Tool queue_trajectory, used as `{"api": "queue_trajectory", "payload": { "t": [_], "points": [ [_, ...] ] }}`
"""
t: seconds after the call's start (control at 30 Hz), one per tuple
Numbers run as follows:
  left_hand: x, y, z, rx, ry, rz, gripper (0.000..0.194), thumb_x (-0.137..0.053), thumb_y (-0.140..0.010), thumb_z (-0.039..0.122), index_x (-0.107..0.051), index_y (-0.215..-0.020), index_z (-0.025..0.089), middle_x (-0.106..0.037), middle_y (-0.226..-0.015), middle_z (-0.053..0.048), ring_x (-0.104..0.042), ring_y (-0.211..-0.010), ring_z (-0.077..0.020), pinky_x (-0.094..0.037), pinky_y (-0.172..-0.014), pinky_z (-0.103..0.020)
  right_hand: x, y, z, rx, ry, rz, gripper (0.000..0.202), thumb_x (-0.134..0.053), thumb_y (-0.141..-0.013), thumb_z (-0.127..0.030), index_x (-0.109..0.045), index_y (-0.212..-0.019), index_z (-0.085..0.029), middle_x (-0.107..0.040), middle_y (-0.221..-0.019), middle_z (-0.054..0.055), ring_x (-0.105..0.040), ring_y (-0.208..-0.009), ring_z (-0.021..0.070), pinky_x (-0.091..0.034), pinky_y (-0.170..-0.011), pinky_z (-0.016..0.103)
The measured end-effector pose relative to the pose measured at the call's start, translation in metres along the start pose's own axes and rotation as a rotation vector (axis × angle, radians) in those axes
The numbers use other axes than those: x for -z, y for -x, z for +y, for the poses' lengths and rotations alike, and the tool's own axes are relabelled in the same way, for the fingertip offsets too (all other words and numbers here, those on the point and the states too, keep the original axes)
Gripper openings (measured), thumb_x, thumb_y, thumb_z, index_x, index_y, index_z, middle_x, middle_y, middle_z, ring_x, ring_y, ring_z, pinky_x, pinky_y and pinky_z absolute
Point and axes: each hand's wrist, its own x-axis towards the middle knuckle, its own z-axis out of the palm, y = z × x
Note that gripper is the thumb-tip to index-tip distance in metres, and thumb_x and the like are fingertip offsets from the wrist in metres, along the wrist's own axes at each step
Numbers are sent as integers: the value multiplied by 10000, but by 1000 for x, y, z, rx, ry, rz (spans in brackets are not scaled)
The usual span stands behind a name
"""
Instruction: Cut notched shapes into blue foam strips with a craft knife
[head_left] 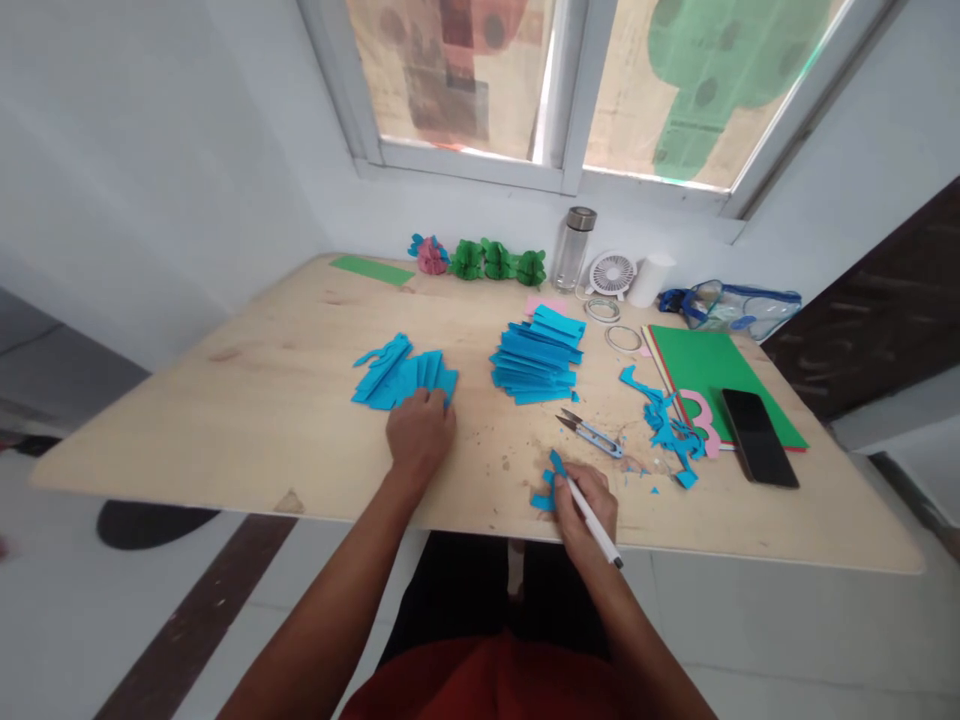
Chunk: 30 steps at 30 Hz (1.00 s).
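Note:
My left hand (pixel 422 432) is closed at the near edge of a fanned pile of folded blue paper (pixel 397 380), its fingertips partly hidden. My right hand (pixel 589 510) grips a white marker pen (pixel 596 520) that slants back toward me, dark end lowest. A small cut piece of blue paper (pixel 544 500) pokes out beside the same fingers, near the table's front edge. Between the hands and farther back lies a larger stack of folded blue paper strips (pixel 536 362). Small thread snips (pixel 590 434) rest just beyond my right hand.
Blue paper scraps (pixel 667 425), a pink cutout (pixel 699 420), a black phone (pixel 759 438) and green sheets (pixel 720 370) lie right. Along the wall stand green paper ornaments (pixel 495 260), a glass bottle (pixel 571 250), a white fan (pixel 612 274) and a clear pouch (pixel 742 308).

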Motion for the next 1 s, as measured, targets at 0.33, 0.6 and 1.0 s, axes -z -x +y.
{"api": "queue_trajectory", "payload": {
  "t": [0.33,0.6,1.0],
  "points": [
    [-1,57,39,-267,474,-193,272,-469,-933,346,-698,-989,211,-751,-965,-45,-702,-890,-177,-546,-812,-277,-1,-5,-6,-46,-30,11,217,-517,-924,-297,-712,-860,-225,-740,-825,49,-683,-814,211,-514,-793,352],
    [1,65,60,-400,790,-384,222,-540,-888,284,-732,-962,204,-776,-886,-23,-719,-830,-170,-555,-794,-280,-5,-14,-8,-139,-101,12,220,-537,-921,-327,-727,-873,-229,-755,-874,43,-681,-852,204,-504,-808,319],
    [-10,-6,44,-459,322,-15,244,-450,-944,219,-689,-941,172,-726,-970,-102,-643,-955,-259,-456,-849,-387,-3,-16,8,-261,-132,31,227,-570,-894,-375,-729,-871,-214,-732,-804,29,-652,-771,196,-488,-719,294]
  ]
}}
